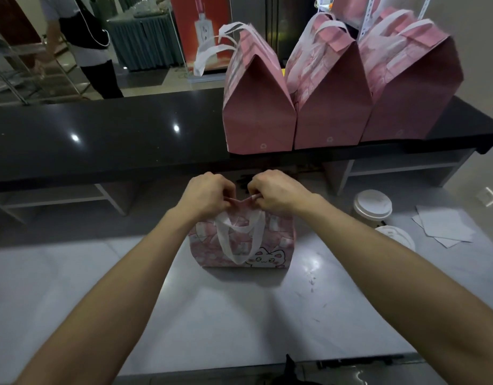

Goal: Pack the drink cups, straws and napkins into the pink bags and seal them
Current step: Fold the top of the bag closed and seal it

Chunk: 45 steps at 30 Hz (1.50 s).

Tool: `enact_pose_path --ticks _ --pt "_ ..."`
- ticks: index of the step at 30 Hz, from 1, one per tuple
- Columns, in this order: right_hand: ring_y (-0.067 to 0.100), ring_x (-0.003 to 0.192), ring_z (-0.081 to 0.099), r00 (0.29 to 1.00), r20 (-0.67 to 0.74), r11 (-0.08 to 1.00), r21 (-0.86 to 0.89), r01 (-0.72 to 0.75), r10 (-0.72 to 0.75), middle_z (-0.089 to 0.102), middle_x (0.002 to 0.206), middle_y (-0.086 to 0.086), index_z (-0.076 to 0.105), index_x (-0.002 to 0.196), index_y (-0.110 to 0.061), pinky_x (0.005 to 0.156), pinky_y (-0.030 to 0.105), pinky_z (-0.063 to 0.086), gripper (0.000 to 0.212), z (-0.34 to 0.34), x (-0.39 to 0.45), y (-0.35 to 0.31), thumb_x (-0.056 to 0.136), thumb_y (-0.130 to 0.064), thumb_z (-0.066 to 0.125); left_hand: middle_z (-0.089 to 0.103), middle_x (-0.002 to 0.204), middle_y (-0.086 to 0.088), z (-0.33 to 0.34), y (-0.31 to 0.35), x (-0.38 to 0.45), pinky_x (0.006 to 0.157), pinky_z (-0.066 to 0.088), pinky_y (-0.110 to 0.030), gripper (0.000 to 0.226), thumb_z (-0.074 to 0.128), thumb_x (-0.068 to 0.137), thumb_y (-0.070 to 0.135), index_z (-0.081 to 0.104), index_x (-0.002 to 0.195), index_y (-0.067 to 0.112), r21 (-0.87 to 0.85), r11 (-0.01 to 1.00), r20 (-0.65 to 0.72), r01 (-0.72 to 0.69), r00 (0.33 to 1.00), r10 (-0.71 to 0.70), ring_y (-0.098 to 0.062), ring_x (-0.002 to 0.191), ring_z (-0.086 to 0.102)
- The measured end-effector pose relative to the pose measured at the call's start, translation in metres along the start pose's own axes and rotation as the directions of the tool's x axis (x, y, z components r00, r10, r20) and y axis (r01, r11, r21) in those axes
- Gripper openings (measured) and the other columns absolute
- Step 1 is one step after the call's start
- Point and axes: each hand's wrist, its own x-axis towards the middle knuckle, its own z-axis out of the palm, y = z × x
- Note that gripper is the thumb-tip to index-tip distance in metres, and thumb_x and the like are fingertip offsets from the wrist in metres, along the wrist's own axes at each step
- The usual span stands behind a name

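Observation:
A pink bag with a cartoon cat print (270,245) stands on the grey worktop (239,315) in the middle. Its white handles hang down the near side. My left hand (206,194) and my right hand (275,190) both pinch the bag's folded top edge, close together, fingers curled over it. What is inside the bag is hidden. Two white-lidded drink cups stand to the right, one (373,205) behind the other (396,238). White napkins (445,225) lie beyond them at the right.
Three closed pink bags (331,107) stand in a row on the raised black counter (101,134) at the back right. A person stands beyond the counter at the far left. A dark object shows at the worktop's near edge.

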Motion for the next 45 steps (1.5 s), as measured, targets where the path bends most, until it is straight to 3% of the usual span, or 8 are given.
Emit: enact_pose_path --ticks 3,6,10,12,22,29,41,45 --pt "0.007 0.080 0.063 0.998 0.019 0.987 0.147 -0.057 0.055 0.068 0.090 -0.015 0.071 0.089 -0.033 0.065 0.031 0.049 0.027 -0.004 -0.011 0.018 0.088 -0.058 0.078 0.071 0.092 0.021 -0.003 -0.006 -0.004 0.076 0.055 -0.031 0.015 0.087 0.089 0.041 0.076 0.099 0.043 -0.147 0.988 0.091 0.056 0.995 -0.043 -0.005 0.091 0.068" --pt "0.001 0.101 0.063 0.989 -0.045 0.946 0.303 -0.118 0.138 0.066 0.114 -0.018 0.071 0.128 -0.033 0.086 0.027 0.056 0.085 -0.015 -0.036 0.047 0.068 -0.093 0.071 0.065 0.124 0.020 -0.015 -0.018 -0.013 0.092 0.058 -0.032 0.051 0.082 0.091 0.054 0.067 0.137 0.038 -0.281 0.954 0.174 0.105 0.983 -0.057 -0.005 0.110 0.063" --pt "0.002 0.101 0.067 0.975 -0.061 0.908 0.379 -0.175 0.214 0.070 0.107 -0.019 0.075 0.116 -0.033 0.097 0.039 0.061 0.034 -0.003 -0.057 0.069 0.088 -0.046 0.088 0.062 0.135 0.011 -0.024 -0.032 -0.026 0.101 0.058 -0.038 0.050 0.071 0.101 0.049 0.061 0.146 0.030 -0.289 0.943 0.229 0.164 0.968 -0.099 -0.014 0.121 0.062" --pt "0.008 0.104 0.067 0.967 -0.093 0.907 0.379 -0.184 0.235 0.070 0.112 -0.015 0.075 0.120 -0.029 0.097 0.039 0.060 0.033 0.001 -0.056 0.066 0.090 -0.037 0.088 0.065 0.129 0.006 -0.023 -0.033 -0.027 0.098 0.057 -0.038 0.043 0.074 0.101 0.031 0.065 0.142 0.028 -0.188 0.970 0.211 0.152 0.971 -0.111 -0.018 0.116 0.063" --pt "0.004 0.077 0.061 0.961 -0.155 0.939 0.294 -0.176 0.229 0.067 0.081 -0.014 0.067 0.081 -0.032 0.067 0.032 0.049 0.022 0.018 -0.058 0.067 0.097 -0.041 0.079 0.075 0.103 0.005 -0.010 -0.035 -0.037 0.091 0.065 -0.042 0.019 0.087 0.092 0.017 0.082 0.108 0.025 -0.190 0.935 0.003 0.298 0.953 -0.303 -0.016 0.098 0.071" --pt "0.015 0.081 0.061 0.969 -0.173 0.958 0.254 -0.130 0.177 0.064 0.089 -0.007 0.065 0.087 -0.020 0.074 0.040 0.055 0.020 0.026 -0.070 0.056 0.104 -0.030 0.069 0.076 0.088 0.011 -0.005 -0.035 -0.049 0.079 0.063 -0.037 0.005 0.087 0.092 0.027 0.085 0.096 0.031 -0.170 0.945 -0.086 0.280 0.951 -0.297 -0.012 0.087 0.071" --pt "0.013 0.080 0.054 0.946 -0.209 0.951 0.240 -0.195 0.247 0.059 0.090 -0.007 0.058 0.086 -0.023 0.071 0.033 0.045 0.021 0.030 -0.086 0.018 0.103 -0.014 0.067 0.078 0.094 0.011 0.004 -0.074 -0.063 0.093 0.066 -0.040 0.043 0.070 0.092 -0.011 0.086 0.103 0.026 -0.316 0.930 -0.085 0.190 0.970 -0.227 -0.007 0.093 0.073" --pt "0.017 0.082 0.056 0.931 -0.262 0.951 0.243 -0.192 0.255 0.060 0.089 -0.005 0.066 0.091 -0.017 0.073 0.034 0.047 0.011 0.037 -0.089 -0.022 0.102 -0.019 0.067 0.075 0.124 0.003 -0.004 -0.080 -0.074 0.104 0.060 -0.041 0.047 0.070 0.096 -0.003 0.075 0.133 0.027 -0.359 0.916 -0.115 0.176 0.966 -0.231 -0.015 0.115 0.070"
